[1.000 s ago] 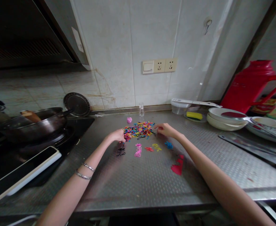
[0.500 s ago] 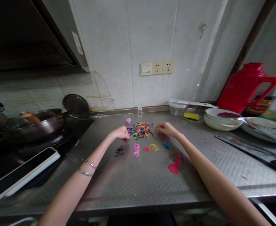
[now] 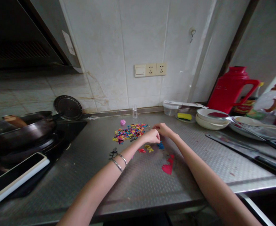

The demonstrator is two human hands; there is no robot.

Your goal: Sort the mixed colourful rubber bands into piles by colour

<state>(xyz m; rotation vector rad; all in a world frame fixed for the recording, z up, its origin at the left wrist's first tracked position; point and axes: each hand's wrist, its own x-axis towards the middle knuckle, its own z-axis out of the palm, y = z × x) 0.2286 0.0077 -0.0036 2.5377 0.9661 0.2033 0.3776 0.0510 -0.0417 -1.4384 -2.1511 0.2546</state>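
A heap of small coloured elastic bands (image 3: 128,132) lies on the steel counter (image 3: 140,185). In front of it sit little sorted groups: black (image 3: 112,153), red (image 3: 142,150), yellow (image 3: 149,148) and blue (image 3: 161,145). My left hand (image 3: 152,137) has its fingers curled closed just right of the heap, above the yellow and blue groups. My right hand (image 3: 161,129) is beside it, fingers pinched at the heap's right edge. What either hand holds is too small to make out. The two hands almost touch.
A red patch (image 3: 167,165) marks the counter near my right arm. A wok (image 3: 27,128) on a stove and a phone (image 3: 13,179) are at left. Bowls (image 3: 209,118), a red thermos (image 3: 229,89), a sponge (image 3: 184,116) and a small glass vial (image 3: 134,111) stand at the back.
My left hand has crossed from the heap's left side to its right, close to my right hand. The view has swung to the right. My right hand stayed at the heap's right edge.
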